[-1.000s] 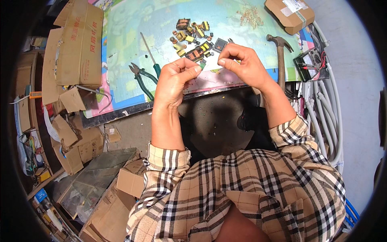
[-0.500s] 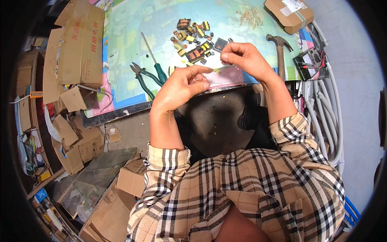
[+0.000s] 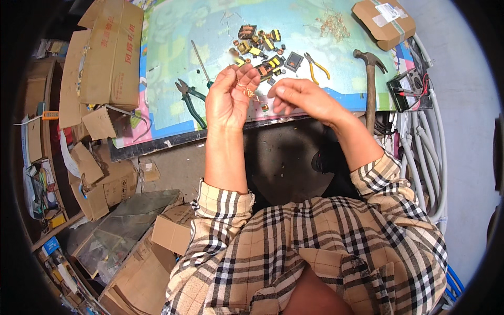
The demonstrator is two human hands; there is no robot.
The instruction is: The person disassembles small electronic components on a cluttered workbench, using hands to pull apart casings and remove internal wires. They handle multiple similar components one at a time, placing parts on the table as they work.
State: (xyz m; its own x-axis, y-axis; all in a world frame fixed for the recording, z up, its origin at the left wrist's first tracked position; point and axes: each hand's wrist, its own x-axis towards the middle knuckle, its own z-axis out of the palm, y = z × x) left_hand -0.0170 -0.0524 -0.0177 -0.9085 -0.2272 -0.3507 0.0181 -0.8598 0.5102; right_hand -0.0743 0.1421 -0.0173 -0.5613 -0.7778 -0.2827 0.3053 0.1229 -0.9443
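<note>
My left hand [image 3: 227, 102] is turned palm up over the table's near edge. A small tangle of thin copper wire [image 3: 249, 92] lies against its curled fingers. Just to the right, my right hand [image 3: 304, 97] hovers with fingers loosely bent and spread, and I see nothing held in it. Below the gap between the hands is a small coil-like part [image 3: 264, 107] on the mat. Beyond them sits a pile of small wound coils and transformers [image 3: 257, 44], black, yellow and copper. A dark square part [image 3: 293, 61] lies beside yellow-handled pliers [image 3: 317, 68].
Green-handled cutters [image 3: 190, 102] and a screwdriver [image 3: 199, 60] lie left of my hands. A hammer [image 3: 370, 79], a meter with red leads [image 3: 412, 86] and a cardboard box [image 3: 386, 23] are on the right. Loose copper wire [image 3: 334, 26] lies far back. A tall carton [image 3: 110, 58] stands left.
My left hand has turned palm up, showing the wire tangle. My right hand has come down and nearer, its pinch opened, uncovering the yellow-handled pliers. The view has shifted slightly.
</note>
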